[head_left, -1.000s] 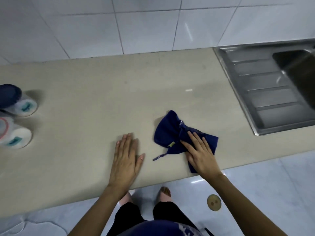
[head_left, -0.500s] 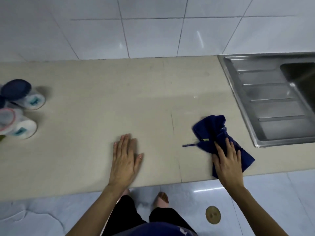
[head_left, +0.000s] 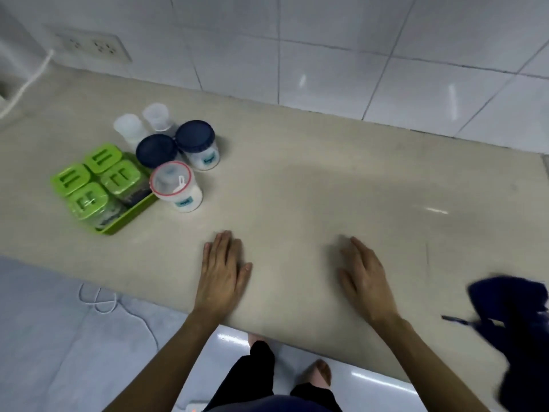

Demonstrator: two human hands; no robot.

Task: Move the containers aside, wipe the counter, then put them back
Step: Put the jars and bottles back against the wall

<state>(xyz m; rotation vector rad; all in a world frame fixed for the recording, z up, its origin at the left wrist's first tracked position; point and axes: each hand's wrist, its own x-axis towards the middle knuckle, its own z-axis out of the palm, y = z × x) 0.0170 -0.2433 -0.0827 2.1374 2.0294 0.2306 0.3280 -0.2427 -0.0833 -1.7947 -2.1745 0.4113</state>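
Note:
On the beige counter (head_left: 312, 185) a cluster of containers stands at the left: a green tray (head_left: 130, 217) holding several green-lidded boxes (head_left: 102, 157), two dark-blue-lidded jars (head_left: 196, 138) (head_left: 156, 150), a red-rimmed clear-lidded jar (head_left: 172, 181), and two small translucent cups (head_left: 129, 127) (head_left: 156, 114). My left hand (head_left: 222, 272) lies flat on the counter near its front edge, fingers apart, holding nothing. My right hand (head_left: 362, 275) hovers just over the counter, fingers spread, empty. The dark blue cloth (head_left: 511, 319) lies crumpled at the far right, apart from my right hand.
A white tiled wall (head_left: 326, 40) backs the counter, with a socket strip (head_left: 92, 46) and a white cable (head_left: 26, 81) at the upper left. Another white cable (head_left: 104, 301) loops on the floor below. My feet (head_left: 322, 373) are at the counter's front edge.
My right hand has let go of the blue cloth and moved left of it. The view has swung left, bringing the container cluster in and the sink out. My left hand has stayed flat.

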